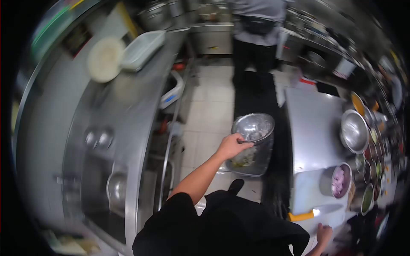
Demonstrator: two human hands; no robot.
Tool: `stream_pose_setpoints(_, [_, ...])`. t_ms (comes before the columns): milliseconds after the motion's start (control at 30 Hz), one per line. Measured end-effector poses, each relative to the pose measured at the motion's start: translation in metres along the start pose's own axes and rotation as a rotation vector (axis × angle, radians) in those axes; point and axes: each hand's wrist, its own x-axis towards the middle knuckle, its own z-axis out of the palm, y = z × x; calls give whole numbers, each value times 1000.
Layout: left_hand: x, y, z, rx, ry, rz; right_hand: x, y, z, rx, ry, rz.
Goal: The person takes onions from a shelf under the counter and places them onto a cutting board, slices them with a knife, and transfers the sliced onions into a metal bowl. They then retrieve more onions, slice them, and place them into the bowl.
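Note:
My left hand (233,146) grips the rim of a shiny metal mixing bowl (253,128), tilted over a clear plastic bin (252,168) on the floor. Some pale and greenish scraps lie in the bin. At the lower right, my right hand (324,234) has its fingers curled, with nothing visible in them. It is beside a white cutting board (305,192). On that board lies a knife with a yellow handle (301,216). Behind the knife stands a metal container (328,181) with chopped purple-pink pieces that look like onion.
A steel sink counter (132,111) runs along the left, with a metal bowl (117,190) in the sink. On the right is a steel worktable (314,128) with another metal bowl (355,130) and several containers. A person (258,38) stands ahead on the dark mat.

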Motion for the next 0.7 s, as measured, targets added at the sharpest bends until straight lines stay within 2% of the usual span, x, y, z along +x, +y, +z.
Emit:
stream_pose_setpoints(33, [-36, -26, -29, -57, 108, -69, 8, -1, 0, -81, -7, -53])
stream_pose_setpoints(67, [-74, -49, -60, -110, 215, -129, 13, -5, -3, -61, 5, -56])
stream_pose_setpoints(100, [-110, -67, -102, -120, 355, -185, 21, -6, -7, 46, -88, -28])
stream_pose_setpoints(133, [-154, -81, -132, -129, 496, -244, 36, 11, 9, -123, 33, -69])
stream_pose_setpoints(167, [-196, -86, -166, -118, 632, -291, 7, -76, -77, -316, -533, 105])
stream_pose_setpoints(200, [-238, -89, -197, -86, 770, -327, 19, -51, -55, -322, -450, -5])
stream_pose_setpoints(267, [-313, -140, -253, -188, 981, -353, 14, -49, -48, -291, -342, -99])
stream_pose_setpoints(367, [-411, -183, -310, -183, 1243, -521, -32, -63, -39, -221, -294, -190])
stream_pose_setpoints(400, [-439, -218, -325, -196, 1276, -578, -48, -69, -34, -200, -296, -217])
stream_pose_setpoints(500, [-500, -302, -347, -133, 1147, -999, -101, -95, -10, -161, -322, -307])
stream_pose_setpoints(633, [-532, -418, -326, -245, 737, -1310, -168, -142, 23, -169, -376, -389])
stream_pose_setpoints(700, [-529, -456, -306, -258, 652, -1406, -195, -168, 32, -189, -389, -413])
